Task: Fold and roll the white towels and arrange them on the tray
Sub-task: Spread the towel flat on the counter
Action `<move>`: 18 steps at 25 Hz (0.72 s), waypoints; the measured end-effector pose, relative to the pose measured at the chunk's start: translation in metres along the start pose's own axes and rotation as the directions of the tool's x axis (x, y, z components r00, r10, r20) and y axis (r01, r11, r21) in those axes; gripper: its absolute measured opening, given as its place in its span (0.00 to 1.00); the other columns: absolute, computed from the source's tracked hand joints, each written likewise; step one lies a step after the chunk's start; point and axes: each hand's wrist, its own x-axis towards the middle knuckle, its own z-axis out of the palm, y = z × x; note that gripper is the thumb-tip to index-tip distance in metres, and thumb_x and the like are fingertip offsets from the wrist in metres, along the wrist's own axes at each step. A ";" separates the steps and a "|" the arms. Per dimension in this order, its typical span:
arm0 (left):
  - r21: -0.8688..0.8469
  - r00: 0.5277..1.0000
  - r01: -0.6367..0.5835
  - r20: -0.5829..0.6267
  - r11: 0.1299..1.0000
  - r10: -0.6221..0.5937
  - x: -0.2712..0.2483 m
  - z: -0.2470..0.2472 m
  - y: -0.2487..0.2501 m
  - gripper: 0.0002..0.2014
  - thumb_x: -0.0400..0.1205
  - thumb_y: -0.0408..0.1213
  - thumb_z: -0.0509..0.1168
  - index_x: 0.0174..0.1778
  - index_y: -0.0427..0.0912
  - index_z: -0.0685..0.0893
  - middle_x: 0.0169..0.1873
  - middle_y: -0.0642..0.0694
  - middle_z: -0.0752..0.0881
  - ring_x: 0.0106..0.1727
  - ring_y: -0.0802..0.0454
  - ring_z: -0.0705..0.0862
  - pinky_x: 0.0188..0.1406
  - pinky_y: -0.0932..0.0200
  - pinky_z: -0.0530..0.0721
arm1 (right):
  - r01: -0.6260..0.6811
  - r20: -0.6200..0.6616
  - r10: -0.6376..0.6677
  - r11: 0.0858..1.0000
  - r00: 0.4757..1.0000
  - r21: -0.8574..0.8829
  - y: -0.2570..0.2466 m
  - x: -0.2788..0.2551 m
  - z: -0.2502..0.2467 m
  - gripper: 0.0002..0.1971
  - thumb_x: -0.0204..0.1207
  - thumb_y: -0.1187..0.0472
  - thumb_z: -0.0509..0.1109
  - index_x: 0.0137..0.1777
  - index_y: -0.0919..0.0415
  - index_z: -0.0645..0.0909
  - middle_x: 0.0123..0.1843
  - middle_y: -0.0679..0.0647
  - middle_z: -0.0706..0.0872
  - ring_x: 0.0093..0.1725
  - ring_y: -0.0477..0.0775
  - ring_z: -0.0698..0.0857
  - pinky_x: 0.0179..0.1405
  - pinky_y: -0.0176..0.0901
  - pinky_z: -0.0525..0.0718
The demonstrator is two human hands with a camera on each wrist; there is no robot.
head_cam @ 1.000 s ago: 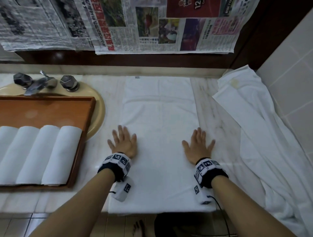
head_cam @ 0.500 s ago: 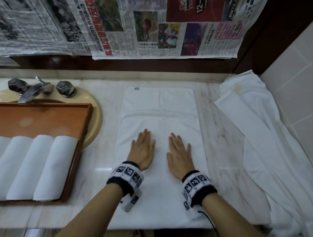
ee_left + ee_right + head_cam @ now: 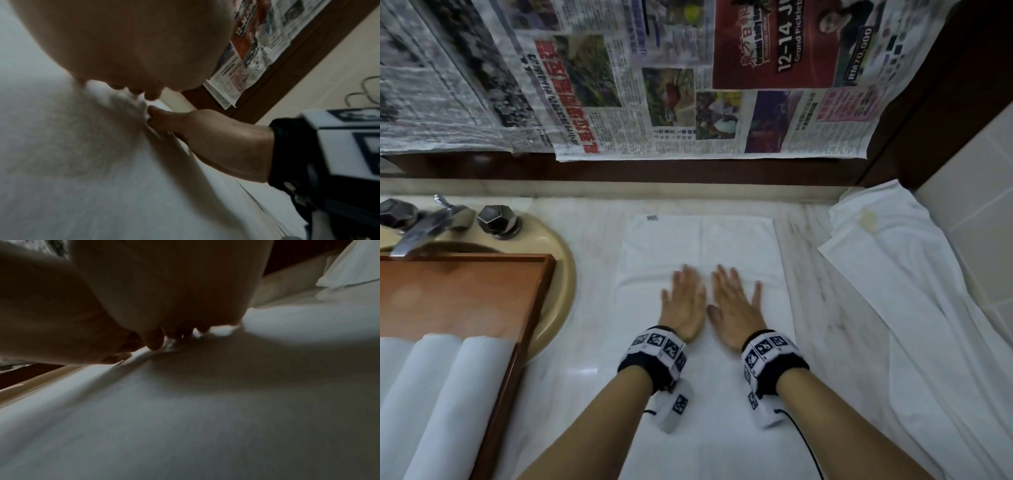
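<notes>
Pressing both palms flat, I have my left hand [image 3: 685,305] and right hand [image 3: 736,310] side by side on the folded white towel [image 3: 702,240], which lies lengthwise on the desk [image 3: 835,308]. Neither grip has hold of anything: fingers are straight and spread, thumbs nearly touching, palms resting on the cloth. I judge this to be the smoothing step, flattening the towel before rolling.

Beyond my fingertips the towel runs on to its far edge, where a small tag [image 3: 652,218] sits at the corner; behind my wrists it reaches the near edge of the desk. Well off to the left of my left grip stands the wooden tray [image 3: 482,284], with rolled towels [image 3: 458,394] lying side by side in it. A loose white cloth [image 3: 914,308] lies right of my right grip.

Next, I think, I must pinch one short end and roll it evenly, keeping the sides aligned.
</notes>
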 end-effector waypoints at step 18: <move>0.073 0.983 0.172 -0.073 0.982 -0.167 0.091 -0.066 -0.007 0.31 0.89 0.55 0.34 0.85 0.46 0.37 0.83 0.50 0.31 0.84 0.50 0.31 0.80 0.43 0.30 | -0.146 -0.011 0.147 0.987 0.989 0.065 0.045 0.083 -0.061 0.35 0.86 0.46 0.47 0.84 0.57 0.32 0.84 0.49 0.27 0.83 0.50 0.29 0.77 0.66 0.28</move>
